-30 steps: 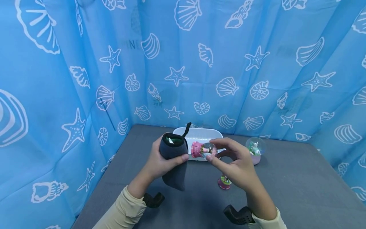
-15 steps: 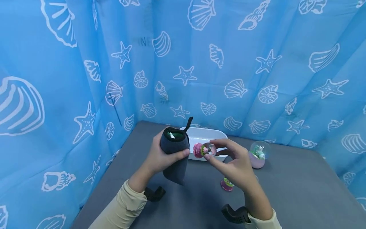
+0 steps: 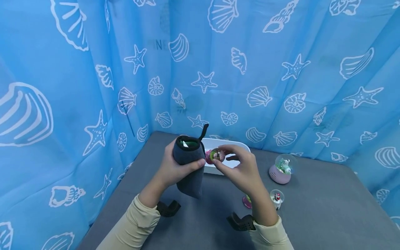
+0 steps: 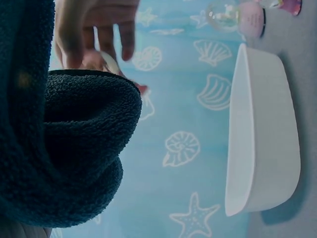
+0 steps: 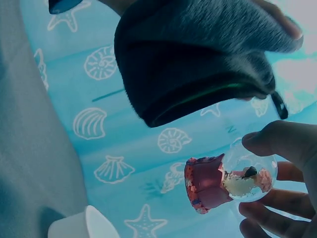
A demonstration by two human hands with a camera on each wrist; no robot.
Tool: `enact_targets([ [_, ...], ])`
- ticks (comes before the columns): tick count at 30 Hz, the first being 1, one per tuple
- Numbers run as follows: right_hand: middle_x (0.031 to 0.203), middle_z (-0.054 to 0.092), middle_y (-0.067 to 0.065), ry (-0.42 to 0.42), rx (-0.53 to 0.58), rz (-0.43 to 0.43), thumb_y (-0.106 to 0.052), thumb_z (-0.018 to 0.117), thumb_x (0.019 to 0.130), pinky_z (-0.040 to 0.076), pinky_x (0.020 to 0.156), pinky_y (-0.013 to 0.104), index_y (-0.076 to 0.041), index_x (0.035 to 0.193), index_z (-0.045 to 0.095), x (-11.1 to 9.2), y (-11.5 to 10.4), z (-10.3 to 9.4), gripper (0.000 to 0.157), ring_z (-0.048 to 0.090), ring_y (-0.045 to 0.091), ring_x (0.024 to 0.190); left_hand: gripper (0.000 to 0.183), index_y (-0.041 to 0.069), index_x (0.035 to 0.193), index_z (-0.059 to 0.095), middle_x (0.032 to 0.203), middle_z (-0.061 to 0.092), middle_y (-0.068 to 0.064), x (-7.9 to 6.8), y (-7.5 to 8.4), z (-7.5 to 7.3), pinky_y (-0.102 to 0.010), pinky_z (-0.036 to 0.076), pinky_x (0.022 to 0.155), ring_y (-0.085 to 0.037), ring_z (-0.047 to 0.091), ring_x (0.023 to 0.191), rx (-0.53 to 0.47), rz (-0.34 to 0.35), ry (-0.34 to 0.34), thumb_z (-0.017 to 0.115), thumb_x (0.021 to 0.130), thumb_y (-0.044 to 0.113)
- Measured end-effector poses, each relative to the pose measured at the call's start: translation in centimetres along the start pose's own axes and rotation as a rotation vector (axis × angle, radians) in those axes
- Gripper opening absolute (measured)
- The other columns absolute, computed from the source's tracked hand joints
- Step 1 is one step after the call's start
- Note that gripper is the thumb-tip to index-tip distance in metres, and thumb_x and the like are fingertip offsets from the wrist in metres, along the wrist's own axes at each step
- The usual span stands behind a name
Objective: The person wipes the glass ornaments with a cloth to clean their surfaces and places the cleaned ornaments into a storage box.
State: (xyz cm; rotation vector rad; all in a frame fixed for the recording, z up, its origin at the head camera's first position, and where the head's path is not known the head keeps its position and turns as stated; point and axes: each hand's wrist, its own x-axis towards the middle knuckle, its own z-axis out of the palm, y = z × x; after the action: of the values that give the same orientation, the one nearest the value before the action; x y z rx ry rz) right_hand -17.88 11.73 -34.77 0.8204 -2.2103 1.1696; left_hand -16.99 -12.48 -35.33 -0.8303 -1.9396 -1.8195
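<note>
My left hand (image 3: 172, 170) grips a dark blue-grey cloth (image 3: 187, 158), bunched into an upright roll with black edging and a black hanging loop (image 3: 204, 131). A white corner and some green show inside its top opening. In the left wrist view the cloth (image 4: 89, 109) looks thick and fuzzy. Right of it, my right hand (image 3: 243, 170) pinches a small snow globe (image 3: 215, 156) by its clear ball between thumb and fingers. The globe lies sideways, its pink base (image 5: 205, 181) towards the cloth. In the right wrist view the base is below the cloth's opening.
Behind the hands stands a white oblong tray (image 3: 215, 171). To the right on the grey table (image 3: 325, 201) are a lilac-based snow globe (image 3: 280, 173) and a small one with a red figure (image 3: 277, 198). Another pink base (image 3: 247, 201) shows beside the right forearm. Patterned blue curtains (image 3: 225, 69) surround the table.
My right hand has moved left with the snow globe, closer to the cloth. The small globe with the red figure has come into sight beside the forearm. The head view has shifted slightly.
</note>
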Motion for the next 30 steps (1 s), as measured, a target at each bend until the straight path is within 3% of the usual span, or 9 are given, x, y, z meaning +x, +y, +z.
enact_targets([
  [12,0.112,0.077,0.008,-0.071,0.067,0.213,-0.017,0.087,0.09,0.062,0.085,0.045,-0.007,0.121,0.075,1.4,3.8,3.8,0.035,0.073,0.025,0.103,0.063,0.006,0.133,0.062,0.116,0.069,-0.016,0.0,-0.3,-0.4,-0.042,0.058,0.09,-0.024,0.068,0.102,0.005,-0.007,-0.005,0.086,0.088,0.044],
  [21,0.112,0.076,0.013,-0.068,0.04,0.33,-0.016,0.083,0.089,0.06,0.089,0.054,-0.003,0.121,0.074,1.9,6.3,6.4,0.035,0.073,0.03,0.104,0.066,0.006,0.133,0.062,0.115,0.069,-0.015,0.3,-0.5,-0.4,-0.041,0.058,0.087,-0.023,0.068,0.1,-0.009,-0.018,0.005,0.086,0.087,0.047],
  [30,0.105,0.076,0.011,-0.129,-0.081,0.385,-0.017,0.083,0.09,0.058,0.087,0.046,-0.004,0.118,0.075,1.8,8.3,8.9,0.032,0.073,0.028,0.103,0.065,0.005,0.128,0.065,0.11,0.069,-0.013,0.6,-1.1,-0.9,-0.037,0.058,0.083,-0.021,0.068,0.095,0.027,-0.007,0.047,0.086,0.087,0.05],
])
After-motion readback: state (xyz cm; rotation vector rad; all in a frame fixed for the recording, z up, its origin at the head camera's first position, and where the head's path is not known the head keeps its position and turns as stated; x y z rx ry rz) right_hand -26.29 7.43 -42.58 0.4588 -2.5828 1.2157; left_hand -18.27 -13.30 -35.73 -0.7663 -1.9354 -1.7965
